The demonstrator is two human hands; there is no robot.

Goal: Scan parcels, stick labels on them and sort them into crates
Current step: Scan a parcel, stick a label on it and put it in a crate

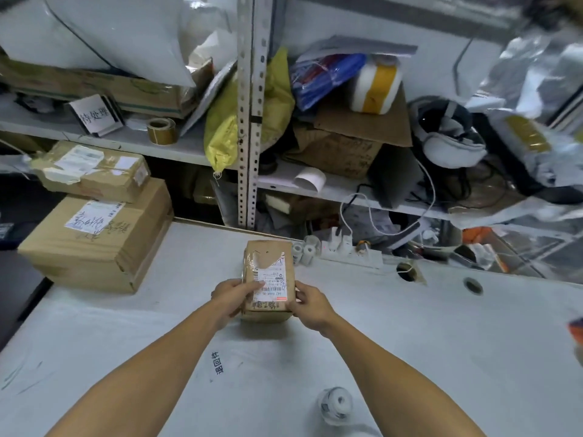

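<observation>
White table [441, 335] bears parcel [268, 279], stacked boxes [94, 241] (left), label roll [336, 405].

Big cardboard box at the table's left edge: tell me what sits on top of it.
A smaller cardboard box with white labels rests on the big box, toward its back. The big box's own label shows in front; whatever lies beneath the smaller box is covered.

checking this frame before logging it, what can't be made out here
- Label on the parcel, head view: print too small and blurred to read.
- Parcel's near side edges: covered by left hand and right hand.
- Orange object: cut off by the right frame edge.
- Silver bags, top right: motion-blurred.
</observation>
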